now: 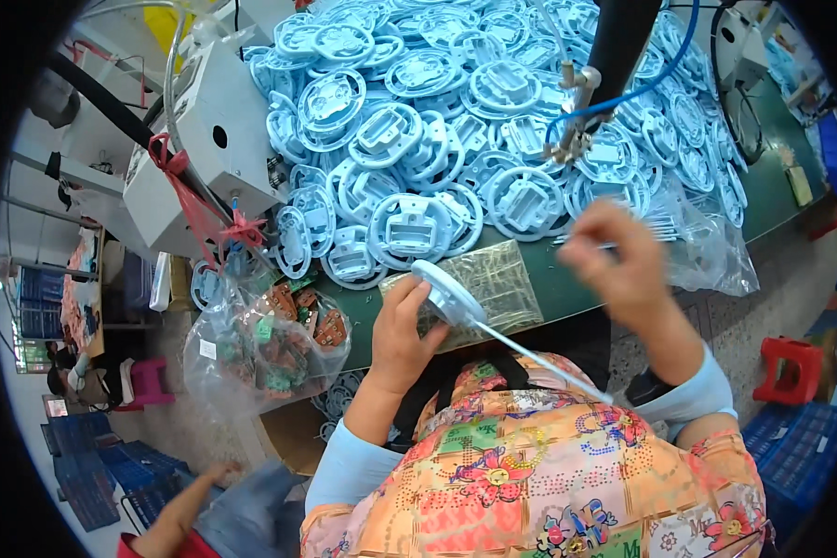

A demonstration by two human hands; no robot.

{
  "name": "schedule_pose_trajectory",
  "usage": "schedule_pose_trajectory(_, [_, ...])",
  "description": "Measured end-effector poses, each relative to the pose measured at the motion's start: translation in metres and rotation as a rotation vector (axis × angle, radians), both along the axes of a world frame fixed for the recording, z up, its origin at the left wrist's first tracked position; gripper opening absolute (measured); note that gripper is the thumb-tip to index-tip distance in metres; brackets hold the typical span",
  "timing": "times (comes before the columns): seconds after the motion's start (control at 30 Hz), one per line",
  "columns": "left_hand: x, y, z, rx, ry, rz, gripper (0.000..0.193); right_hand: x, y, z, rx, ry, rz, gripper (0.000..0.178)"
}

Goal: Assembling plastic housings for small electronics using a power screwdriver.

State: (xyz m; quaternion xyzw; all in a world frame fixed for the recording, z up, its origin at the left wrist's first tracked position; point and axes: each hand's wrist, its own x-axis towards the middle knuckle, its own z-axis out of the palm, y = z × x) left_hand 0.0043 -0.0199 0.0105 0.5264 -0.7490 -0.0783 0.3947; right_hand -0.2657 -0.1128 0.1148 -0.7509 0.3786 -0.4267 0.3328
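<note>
My left hand [400, 325] grips a light blue round plastic part [451, 298] by its edge, tilted on its side above the front of the table. A thin white rod [544, 361] runs from that part down to the right, over my patterned apron. My right hand [618, 260] is raised over the table's front edge, with bent fingers smeared by motion; whether it holds anything cannot be made out. Beyond it lie several thin white sticks [660, 229] beside a clear plastic bag [711, 246]. A tape-covered pad [502, 279] lies under and behind the held part.
A large heap of light blue plastic parts [409, 228] covers the green table [772, 209]. Above it hangs a metal fitting [577, 112] with a blue hose. A grey box machine [200, 139] stands left, near a bag of brown and green circuit boards [284, 339]. Another person's arm [181, 507] shows lower left.
</note>
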Motion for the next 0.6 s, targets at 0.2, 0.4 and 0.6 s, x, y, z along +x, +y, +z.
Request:
schedule_pose_trajectory(0.2, [-0.009,-0.002,0.005,-0.044,0.0,-0.03,0.079,0.054,0.018,-0.049,-0.062,0.351,0.274,0.034])
schedule_pose_trajectory(0.4, [-0.017,-0.004,0.013,-0.001,0.02,0.005,0.074,0.06,0.012,-0.053,-0.114,0.311,0.254,0.026])
schedule_pose_trajectory(0.6, [-0.023,-0.015,0.034,0.422,0.527,0.093,0.053,0.03,0.006,-0.041,0.188,0.141,0.274,0.03])
